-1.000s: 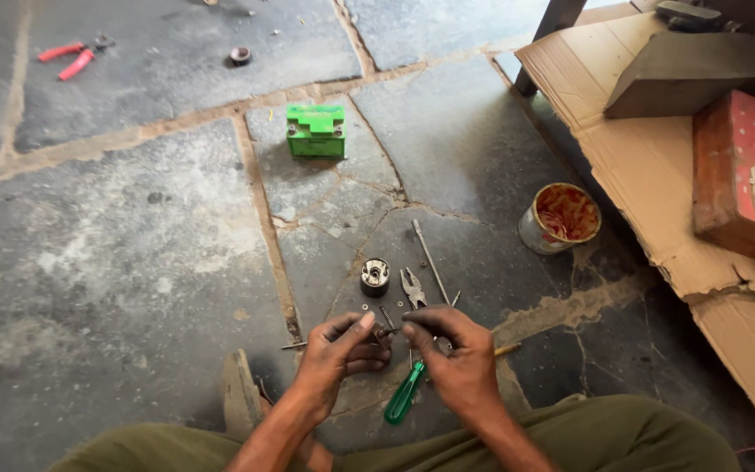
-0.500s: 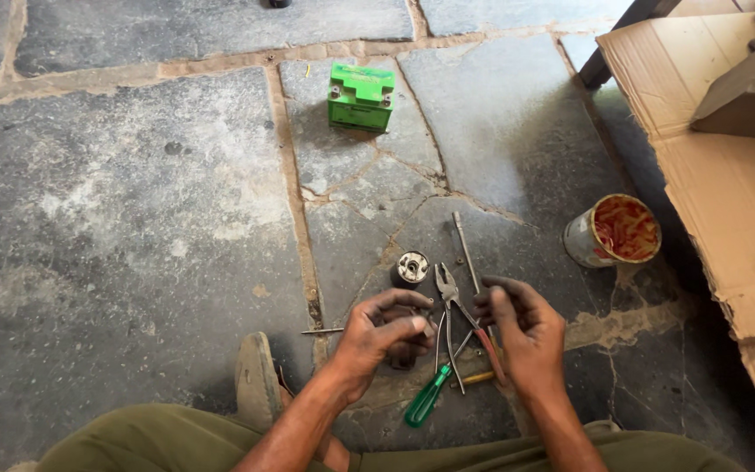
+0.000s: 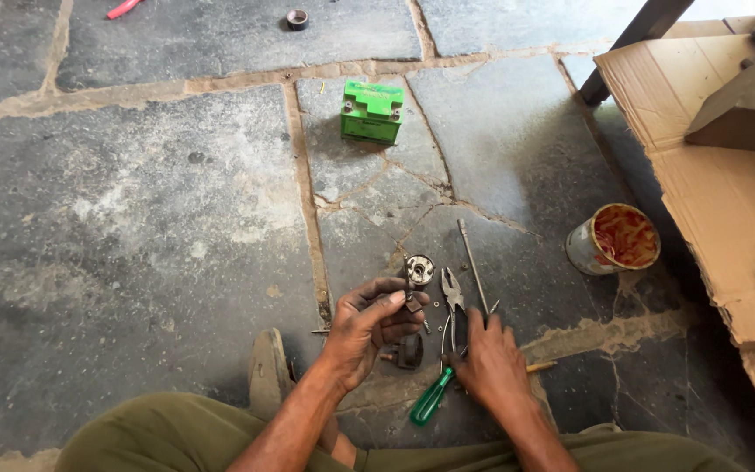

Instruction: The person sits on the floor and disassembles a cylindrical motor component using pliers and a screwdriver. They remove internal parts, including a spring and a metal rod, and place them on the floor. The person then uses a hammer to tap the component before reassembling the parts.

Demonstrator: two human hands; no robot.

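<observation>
My left hand (image 3: 369, 322) pinches a small dark metal part between thumb and fingers, just below a small round metal part (image 3: 419, 269) on the stone floor. A dark round piece (image 3: 408, 351) lies under that hand. My right hand (image 3: 493, 367) rests palm down over the handles of grey pliers (image 3: 453, 293) and the shaft of a green-handled screwdriver (image 3: 430, 399). Whether it grips either tool is hidden. A long thin metal rod (image 3: 474, 262) lies beside the pliers.
A green box-shaped battery (image 3: 371, 111) stands farther out. A tin can (image 3: 613, 238) with orange-red inside sits at the right, beside flattened cardboard (image 3: 701, 201). A red tool (image 3: 122, 7) and a small ring (image 3: 296, 17) lie at the far edge. My sandal (image 3: 270, 371) is near my left arm.
The view has shifted, so the battery and can sit lower and more central. My right hand dropped from mid-air onto the pliers and screwdriver. My left hand stays closed on the small part.
</observation>
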